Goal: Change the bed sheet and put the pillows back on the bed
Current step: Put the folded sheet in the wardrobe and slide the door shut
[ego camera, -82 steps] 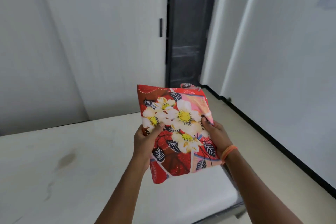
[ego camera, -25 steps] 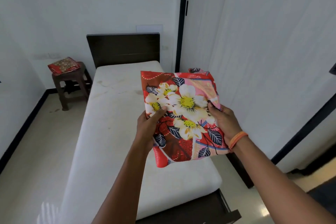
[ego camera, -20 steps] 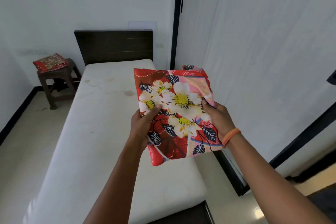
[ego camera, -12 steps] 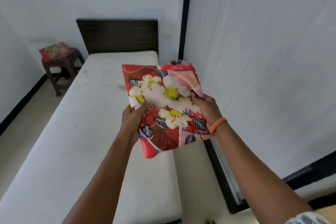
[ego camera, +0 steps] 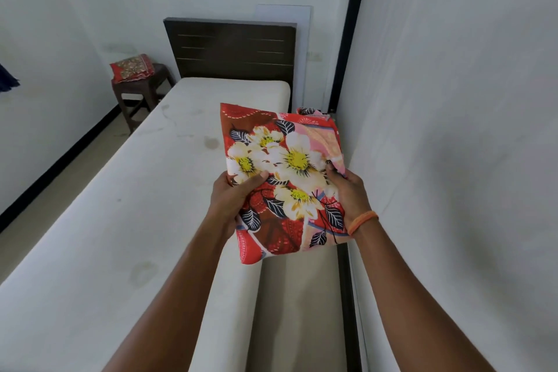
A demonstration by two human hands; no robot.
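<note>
- The folded sheet (ego camera: 283, 181), red with white flowers, is held up in the air over the right edge of the bed.
- The left hand (ego camera: 234, 199) has a closed grip on its left edge, thumb on top.
- The right hand (ego camera: 347, 190) grips its right edge; an orange band (ego camera: 362, 222) circles that wrist.
- The mattress (ego camera: 136, 205) lies bare and stained below a dark headboard (ego camera: 231, 50).
- A stool (ego camera: 140, 89) beside the bed carries a red bundle (ego camera: 133, 67), perhaps a pillow.

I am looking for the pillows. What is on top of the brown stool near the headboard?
A folded red patterned cloth lies on the stool. What is beneath or inside it is covered.
</note>
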